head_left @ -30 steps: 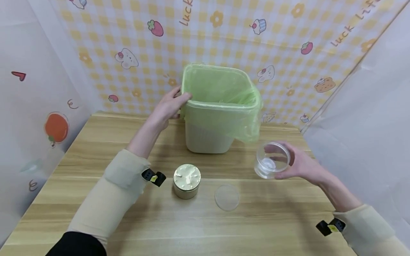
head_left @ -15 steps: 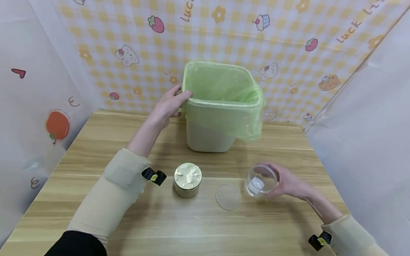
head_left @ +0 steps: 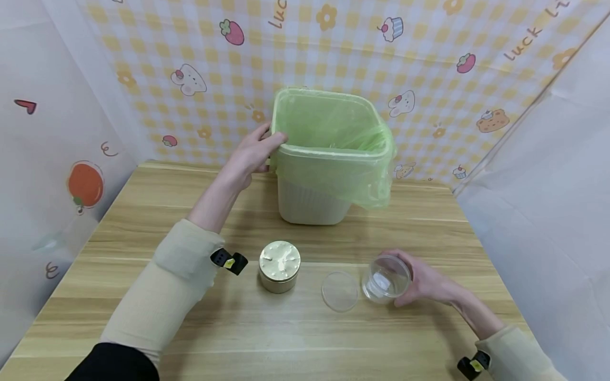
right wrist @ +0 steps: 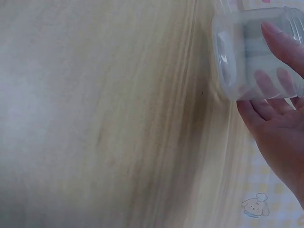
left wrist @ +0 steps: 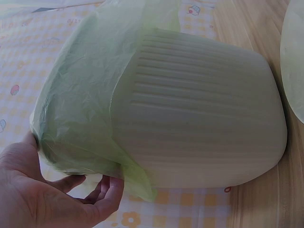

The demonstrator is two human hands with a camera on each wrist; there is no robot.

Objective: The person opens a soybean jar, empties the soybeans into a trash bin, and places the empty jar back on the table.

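Note:
A white ribbed trash can (head_left: pixel 312 203) stands at the back of the table, lined with a pale green plastic bag (head_left: pixel 333 166) folded over its rim. My left hand (head_left: pixel 252 153) grips the left side of that rim, thumb on top and fingers behind; the left wrist view shows the hand (left wrist: pixel 57 190) at the bag-covered edge. On the right, my right hand (head_left: pixel 421 280) holds a clear plastic jar (head_left: pixel 381 286), its mouth uncovered. In the right wrist view, thumb and fingers wrap the jar (right wrist: pixel 251 57). A clear round lid (head_left: pixel 340 291) lies flat just left of the jar.
A gold tin (head_left: pixel 279 267) with a dented, shiny top stands on the wooden table (head_left: pixel 267 338), left of the clear lid. A checked cloth backdrop (head_left: pixel 229 69) hangs behind the trash can. White sheets close off both sides.
My right hand has brought the jar left and toward me, down beside the clear lid. The left hand keeps its grip on the trash can's rim.

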